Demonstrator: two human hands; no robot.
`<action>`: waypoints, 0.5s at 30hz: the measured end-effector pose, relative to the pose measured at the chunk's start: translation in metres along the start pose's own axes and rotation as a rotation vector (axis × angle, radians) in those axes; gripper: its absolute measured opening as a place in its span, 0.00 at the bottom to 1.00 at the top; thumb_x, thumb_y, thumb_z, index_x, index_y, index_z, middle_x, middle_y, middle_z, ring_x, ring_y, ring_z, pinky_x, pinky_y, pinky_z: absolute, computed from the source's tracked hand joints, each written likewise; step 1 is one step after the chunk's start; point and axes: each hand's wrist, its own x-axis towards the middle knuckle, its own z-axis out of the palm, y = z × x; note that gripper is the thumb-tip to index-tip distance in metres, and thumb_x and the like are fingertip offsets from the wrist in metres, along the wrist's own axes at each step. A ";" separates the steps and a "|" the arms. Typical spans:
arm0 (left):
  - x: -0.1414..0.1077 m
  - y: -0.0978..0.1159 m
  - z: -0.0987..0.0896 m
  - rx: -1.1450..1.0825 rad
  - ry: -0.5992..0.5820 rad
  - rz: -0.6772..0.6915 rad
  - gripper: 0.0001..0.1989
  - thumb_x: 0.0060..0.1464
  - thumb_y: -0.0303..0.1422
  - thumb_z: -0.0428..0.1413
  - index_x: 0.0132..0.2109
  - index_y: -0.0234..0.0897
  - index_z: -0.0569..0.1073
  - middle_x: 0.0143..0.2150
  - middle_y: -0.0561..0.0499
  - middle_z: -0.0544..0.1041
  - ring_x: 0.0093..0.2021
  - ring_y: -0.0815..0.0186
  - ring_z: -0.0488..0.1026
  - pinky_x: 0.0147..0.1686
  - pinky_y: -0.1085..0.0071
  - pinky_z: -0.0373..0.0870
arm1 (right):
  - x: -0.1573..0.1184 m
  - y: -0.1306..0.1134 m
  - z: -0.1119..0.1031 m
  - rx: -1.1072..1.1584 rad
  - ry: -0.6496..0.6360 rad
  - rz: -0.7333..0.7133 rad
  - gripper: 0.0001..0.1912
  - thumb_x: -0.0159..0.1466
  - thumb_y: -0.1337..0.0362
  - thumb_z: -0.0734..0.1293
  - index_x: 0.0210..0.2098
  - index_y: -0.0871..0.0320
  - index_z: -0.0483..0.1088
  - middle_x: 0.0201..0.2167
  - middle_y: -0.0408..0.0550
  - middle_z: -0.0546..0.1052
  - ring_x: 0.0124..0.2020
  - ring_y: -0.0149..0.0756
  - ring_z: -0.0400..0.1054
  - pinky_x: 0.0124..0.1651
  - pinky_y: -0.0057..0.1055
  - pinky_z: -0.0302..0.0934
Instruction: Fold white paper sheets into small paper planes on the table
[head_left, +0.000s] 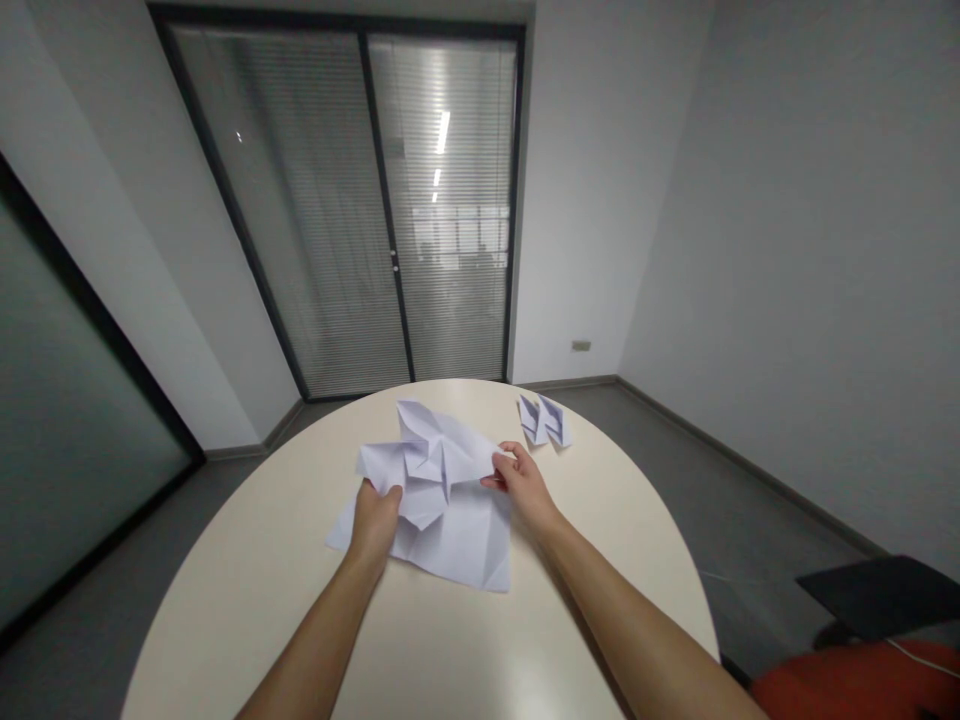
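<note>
A creased white paper [431,462] with raised folds is held up between both hands over the table. My left hand [377,520] grips its lower left part, thumb on top. My right hand [523,482] pinches its right corner between thumb and fingers. Beneath it, a white sheet [469,540] with crease lines shows on the tabletop; whether it is separate from the held paper is hard to tell. Beyond my right hand, two small folded paper pieces [544,421] lie side by side near the table's far right edge.
The round cream table [262,570] fills the lower middle. Behind it stand glass doors with blinds [450,300] in a dark frame. At the lower right are a black flat object [885,595] and something red [862,685].
</note>
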 end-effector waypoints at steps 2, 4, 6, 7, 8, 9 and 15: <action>-0.004 0.002 0.003 -0.021 -0.031 -0.009 0.21 0.47 0.25 0.60 0.51 0.33 0.75 0.48 0.39 0.81 0.49 0.51 0.80 0.55 0.55 0.73 | 0.003 0.001 -0.002 -0.013 0.017 0.017 0.29 0.52 0.43 0.74 0.43 0.51 0.63 0.22 0.33 0.66 0.27 0.35 0.72 0.37 0.35 0.72; -0.007 0.005 0.005 -0.092 -0.079 -0.013 0.21 0.48 0.27 0.62 0.51 0.33 0.75 0.48 0.40 0.82 0.50 0.51 0.79 0.54 0.56 0.74 | 0.003 0.001 -0.004 -0.030 -0.002 0.035 0.27 0.52 0.45 0.74 0.44 0.51 0.65 0.23 0.34 0.68 0.27 0.36 0.74 0.33 0.33 0.71; -0.011 0.009 0.007 -0.190 -0.115 -0.026 0.23 0.48 0.29 0.64 0.53 0.34 0.75 0.50 0.40 0.82 0.53 0.51 0.78 0.54 0.58 0.74 | 0.002 -0.002 -0.004 -0.047 -0.056 0.081 0.23 0.53 0.48 0.74 0.41 0.53 0.67 0.24 0.36 0.70 0.26 0.34 0.74 0.31 0.30 0.70; -0.013 0.012 0.008 -0.238 -0.134 -0.038 0.23 0.48 0.30 0.64 0.53 0.35 0.75 0.51 0.41 0.81 0.54 0.50 0.78 0.54 0.58 0.74 | 0.000 -0.004 -0.002 -0.056 -0.097 0.113 0.21 0.53 0.50 0.74 0.40 0.54 0.69 0.25 0.37 0.72 0.26 0.33 0.74 0.30 0.29 0.70; -0.015 0.015 0.008 -0.275 -0.154 -0.052 0.24 0.48 0.31 0.64 0.54 0.35 0.75 0.51 0.41 0.81 0.55 0.49 0.77 0.54 0.58 0.75 | -0.002 -0.006 -0.001 -0.065 -0.146 0.147 0.20 0.53 0.51 0.74 0.39 0.54 0.71 0.27 0.39 0.74 0.26 0.32 0.73 0.30 0.29 0.69; -0.017 0.018 0.008 -0.299 -0.175 -0.061 0.24 0.48 0.32 0.65 0.54 0.35 0.76 0.52 0.40 0.81 0.55 0.48 0.77 0.53 0.57 0.75 | -0.004 -0.009 0.001 -0.071 -0.199 0.175 0.18 0.53 0.53 0.74 0.38 0.55 0.73 0.29 0.41 0.75 0.26 0.32 0.73 0.30 0.28 0.69; -0.025 0.032 0.011 -0.309 -0.212 -0.025 0.25 0.48 0.38 0.68 0.52 0.35 0.78 0.44 0.41 0.83 0.56 0.45 0.76 0.50 0.60 0.78 | -0.019 -0.019 0.008 -0.034 -0.512 0.201 0.21 0.52 0.58 0.77 0.44 0.57 0.79 0.38 0.47 0.82 0.36 0.38 0.76 0.43 0.34 0.69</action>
